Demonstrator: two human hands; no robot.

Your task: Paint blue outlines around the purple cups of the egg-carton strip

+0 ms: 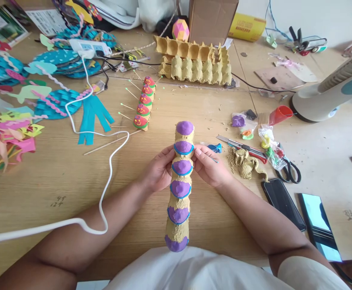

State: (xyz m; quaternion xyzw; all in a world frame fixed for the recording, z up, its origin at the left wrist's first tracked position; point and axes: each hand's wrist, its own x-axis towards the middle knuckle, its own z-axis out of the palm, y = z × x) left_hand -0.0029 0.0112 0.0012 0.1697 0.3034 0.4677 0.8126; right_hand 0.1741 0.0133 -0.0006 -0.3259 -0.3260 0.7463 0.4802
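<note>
A strip of egg carton (178,203) runs lengthwise before me, its several bumps capped with purple clay. Thin blue clay lines edge most of the caps; the farthest one shows no blue line. My left hand (161,169) pinches the strip's left side near the second bump from the far end. On the opposite side, my right hand (208,166) grips it with thumb and fingers. A small bit of blue shows by the right fingers. Just beyond that hand lies a packet of blue clay (215,148).
A finished red-and-green caterpillar (143,104) with pin-like sticks stands farther back. Egg cartons (196,66) lie behind it. To the right are a utility knife (245,149), scissors (290,171), phones (284,203) and a fan (323,92). A white cable (111,169) crosses the left side.
</note>
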